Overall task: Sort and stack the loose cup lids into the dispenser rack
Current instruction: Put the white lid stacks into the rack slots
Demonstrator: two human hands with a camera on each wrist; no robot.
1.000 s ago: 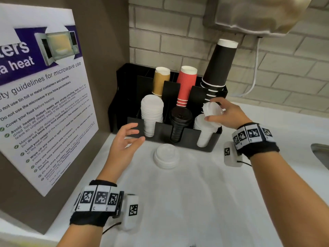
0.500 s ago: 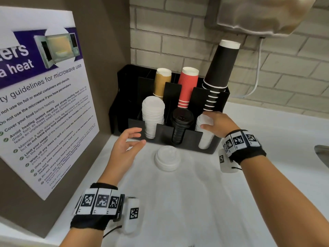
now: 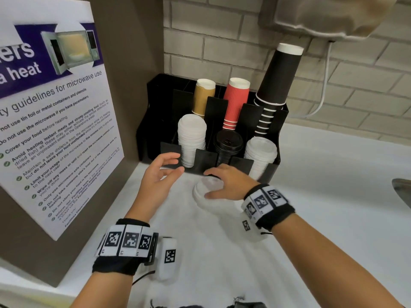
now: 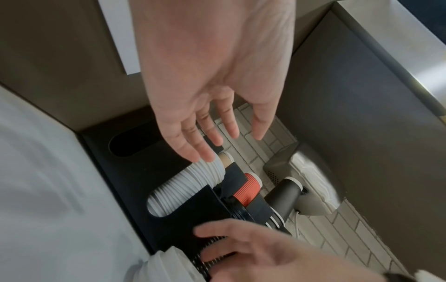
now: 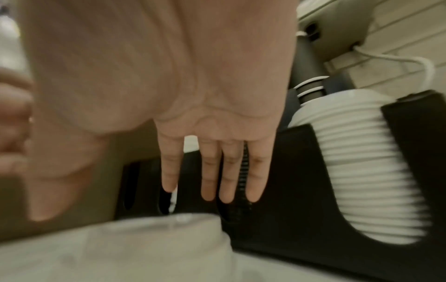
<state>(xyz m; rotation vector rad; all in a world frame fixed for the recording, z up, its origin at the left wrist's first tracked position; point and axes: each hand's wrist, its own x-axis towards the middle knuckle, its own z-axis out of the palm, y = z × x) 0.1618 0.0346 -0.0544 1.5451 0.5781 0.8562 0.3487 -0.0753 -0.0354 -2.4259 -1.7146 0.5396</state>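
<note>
My right hand (image 3: 224, 184) is spread flat over the loose white lids (image 3: 205, 194) on the counter (image 3: 311, 196), fingers straight, thumb at the near rim; nothing is clamped yet. My left hand (image 3: 159, 174) hangs apart, relaxed and empty, just before the dispenser rack (image 3: 205, 158). The lids sit just in front of the rack's black lid stack (image 3: 226, 144), with white stacks either side. Risk, in my judgement: the small pile is nested loosely, so a one-sided pinch could lift only the top lid or skid the rest. The right wrist view is blurred, so I cannot confirm contact.
</note>
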